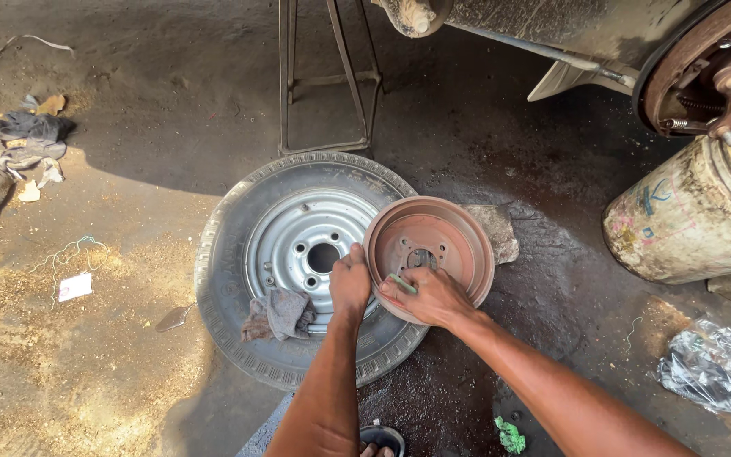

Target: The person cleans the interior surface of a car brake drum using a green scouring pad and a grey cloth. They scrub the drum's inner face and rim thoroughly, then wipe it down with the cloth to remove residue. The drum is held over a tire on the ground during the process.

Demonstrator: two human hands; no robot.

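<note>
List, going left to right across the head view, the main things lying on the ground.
Pile of rags → white scrap of paper → wheel with tyre → rusty brake drum, held by left hand and right hand → pale barrel on its side.

Rust-brown brake drum point(430, 251); silver wheel point(298, 241); grey rag point(279, 313).

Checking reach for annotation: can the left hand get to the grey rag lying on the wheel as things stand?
Probably yes. The left hand grips the near rim of the rust-coloured brake drum, and the grey rag lies just beside it on the wheel, with nothing between them. It would have to let go of the drum first.
</note>
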